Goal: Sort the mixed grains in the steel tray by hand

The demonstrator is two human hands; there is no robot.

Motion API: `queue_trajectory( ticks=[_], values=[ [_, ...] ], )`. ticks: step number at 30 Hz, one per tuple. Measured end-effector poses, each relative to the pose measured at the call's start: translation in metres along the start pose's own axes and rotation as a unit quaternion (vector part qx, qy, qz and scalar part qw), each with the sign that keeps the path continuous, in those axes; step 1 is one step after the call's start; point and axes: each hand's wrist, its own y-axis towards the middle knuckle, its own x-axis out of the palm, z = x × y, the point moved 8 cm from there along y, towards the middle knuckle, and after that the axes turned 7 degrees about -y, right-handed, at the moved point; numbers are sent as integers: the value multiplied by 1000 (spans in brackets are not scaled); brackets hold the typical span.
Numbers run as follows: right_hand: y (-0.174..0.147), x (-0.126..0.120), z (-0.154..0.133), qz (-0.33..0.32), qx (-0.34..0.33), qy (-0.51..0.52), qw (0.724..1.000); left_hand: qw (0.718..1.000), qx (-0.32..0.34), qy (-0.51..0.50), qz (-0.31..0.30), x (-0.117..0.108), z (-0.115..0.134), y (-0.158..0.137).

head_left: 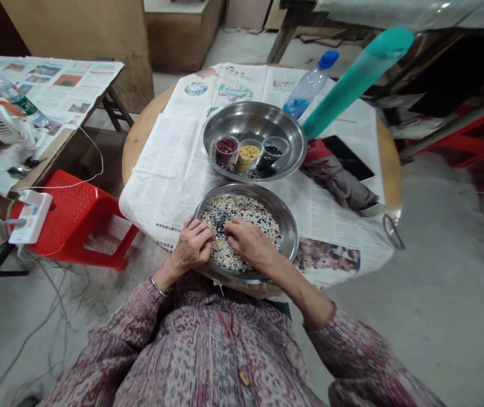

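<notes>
In front of me a steel basin (289,240) holds mixed grains and beans (246,212), white, yellow, dark red and black. My left hand (193,243) is curled closed at the basin's left edge, and what its fingers hold, if anything, is hidden. Over the middle of the grains my right hand (248,240) is closed in a pinch, its fingertips beside a patch of dark beans (220,219). Behind stands a larger steel basin (263,116) with three clear cups: one of red beans (227,147), one of yellow grains (249,154) and one of black beans (271,154).
Newspaper (161,147) covers the round table. A blue-capped bottle (307,87), a long green tube-shaped object (356,79), a crumpled cloth (339,175) and a dark flat device (348,157) lie to the right. A red stool (76,220) with a power strip (32,217) stands left.
</notes>
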Motion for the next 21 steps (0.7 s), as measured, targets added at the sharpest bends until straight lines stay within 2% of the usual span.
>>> queue_trajectory(
  ticks=[2,5,8,10,13,16,18,21],
  values=[
    [-11,-2,-5,9,-24,29,999,1000,3,-4,-3,0,0,0],
    [-24,5,-30,-6,-106,63,992,1000,-1,-10,-6,1,-1,0],
    [-25,11,-43,-5,-145,37,989,1000,-6,-22,7,1,-2,0],
    [-18,9,-31,16,-111,-9,994,999,-5,-30,17,0,-3,-1],
    [-12,-6,12,63,-3,-66,996,999,-1,-38,21,-1,-3,-1],
    [-15,-27,50,133,91,-78,984,999,-4,-41,17,-1,-3,-1],
    [-15,-34,58,160,115,-70,978,999,-9,-40,12,0,-4,0],
    [-4,-26,42,149,90,-44,984,999,-10,-41,11,0,-4,0]
  ],
)
